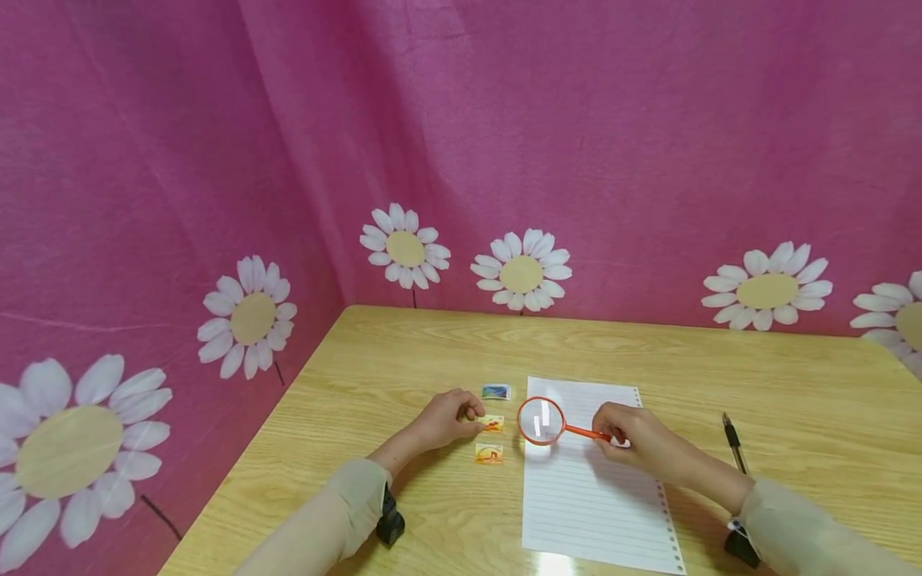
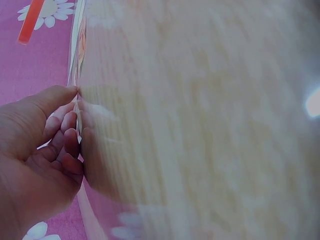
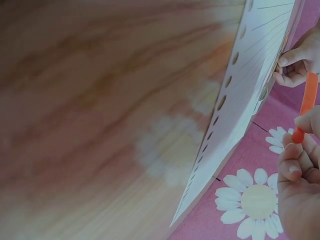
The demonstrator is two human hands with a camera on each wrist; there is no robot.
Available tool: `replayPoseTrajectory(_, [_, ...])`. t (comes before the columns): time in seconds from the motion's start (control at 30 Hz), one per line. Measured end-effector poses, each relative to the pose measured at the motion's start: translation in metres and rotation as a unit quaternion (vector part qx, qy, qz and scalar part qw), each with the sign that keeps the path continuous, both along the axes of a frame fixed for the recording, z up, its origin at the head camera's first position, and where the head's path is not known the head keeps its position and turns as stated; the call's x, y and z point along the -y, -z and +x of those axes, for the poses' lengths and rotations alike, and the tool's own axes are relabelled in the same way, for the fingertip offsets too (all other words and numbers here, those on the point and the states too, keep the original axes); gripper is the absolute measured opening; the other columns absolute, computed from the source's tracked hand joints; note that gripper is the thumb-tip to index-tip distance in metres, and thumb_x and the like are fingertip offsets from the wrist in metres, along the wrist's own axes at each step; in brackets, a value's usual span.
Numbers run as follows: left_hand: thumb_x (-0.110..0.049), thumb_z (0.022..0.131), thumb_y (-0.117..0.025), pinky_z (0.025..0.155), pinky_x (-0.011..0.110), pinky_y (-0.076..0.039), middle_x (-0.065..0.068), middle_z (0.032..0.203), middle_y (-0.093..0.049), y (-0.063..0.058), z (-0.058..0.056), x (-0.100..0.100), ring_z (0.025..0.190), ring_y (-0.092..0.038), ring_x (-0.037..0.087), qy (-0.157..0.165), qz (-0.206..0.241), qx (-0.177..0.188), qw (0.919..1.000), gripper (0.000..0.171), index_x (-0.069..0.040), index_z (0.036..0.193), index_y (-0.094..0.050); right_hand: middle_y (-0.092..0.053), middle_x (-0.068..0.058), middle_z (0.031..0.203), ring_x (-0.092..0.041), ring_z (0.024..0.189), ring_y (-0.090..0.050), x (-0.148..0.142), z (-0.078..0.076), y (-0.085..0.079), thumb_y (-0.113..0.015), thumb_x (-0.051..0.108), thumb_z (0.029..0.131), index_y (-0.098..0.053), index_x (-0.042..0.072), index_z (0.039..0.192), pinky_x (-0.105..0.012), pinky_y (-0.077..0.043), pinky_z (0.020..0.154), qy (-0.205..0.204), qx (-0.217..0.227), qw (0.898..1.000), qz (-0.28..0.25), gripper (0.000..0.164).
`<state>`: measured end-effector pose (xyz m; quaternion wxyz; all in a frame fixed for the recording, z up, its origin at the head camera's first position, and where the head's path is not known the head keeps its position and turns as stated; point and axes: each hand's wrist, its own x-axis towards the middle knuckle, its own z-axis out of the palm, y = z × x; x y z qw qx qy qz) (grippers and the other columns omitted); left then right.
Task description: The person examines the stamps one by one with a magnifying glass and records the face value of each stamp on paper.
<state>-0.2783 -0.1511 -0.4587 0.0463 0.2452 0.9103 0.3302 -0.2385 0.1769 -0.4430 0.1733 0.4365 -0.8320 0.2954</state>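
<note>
My right hand (image 1: 637, 440) grips the handle of an orange magnifying glass (image 1: 587, 433); its round lens hovers over the upper left edge of a lined, punched sheet of paper (image 1: 576, 512). In the right wrist view the orange handle (image 3: 310, 92) shows between thumb and fingers. Three small picture stamps lie in a column left of the paper: a blue-green stamp (image 1: 496, 392) on top, a yellow-red stamp (image 1: 494, 424) in the middle, a yellow-orange stamp (image 1: 489, 454) below. My left hand (image 1: 448, 420) rests on the table, thumb tip touching the middle stamp's left edge, fingers loosely bent.
A black pen (image 1: 735, 444) lies on the wooden table (image 1: 403, 352) right of the paper, near my right forearm. A pink curtain (image 1: 576, 120) with white daisies hangs along the table's back and left edges.
</note>
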Motion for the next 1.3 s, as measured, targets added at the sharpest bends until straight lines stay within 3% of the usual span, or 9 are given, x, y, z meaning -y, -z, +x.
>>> replayPoseTrajectory(0.87, [-0.011, 0.089, -0.071, 0.068, 0.019, -0.036, 0.003, 0.088, -0.057, 0.000, 0.000, 0.000, 0.078, -0.044, 0.011, 0.004, 0.000, 0.001, 1.0000, 0.011, -0.006, 0.094, -0.063, -0.048, 0.011, 0.070, 0.003, 0.063, -0.040, -0.032, 0.005, 0.005, -0.074, -0.014, 0.068, -0.055, 0.015, 0.083, -0.006, -0.032, 0.053, 0.006, -0.024, 1.000, -0.004, 0.037])
replayPoseTrajectory(1.3, [-0.011, 0.088, -0.072, 0.067, 0.019, -0.036, 0.003, 0.088, -0.055, 0.000, 0.001, 0.001, 0.077, -0.044, 0.011, 0.002, 0.007, 0.015, 0.9999, 0.012, -0.006, 0.095, -0.063, -0.044, 0.015, 0.070, 0.008, 0.065, -0.037, -0.042, 0.010, 0.005, -0.075, -0.011, 0.070, -0.055, 0.017, 0.083, -0.006, -0.032, 0.052, 0.039, -0.009, 0.999, 0.012, 0.036])
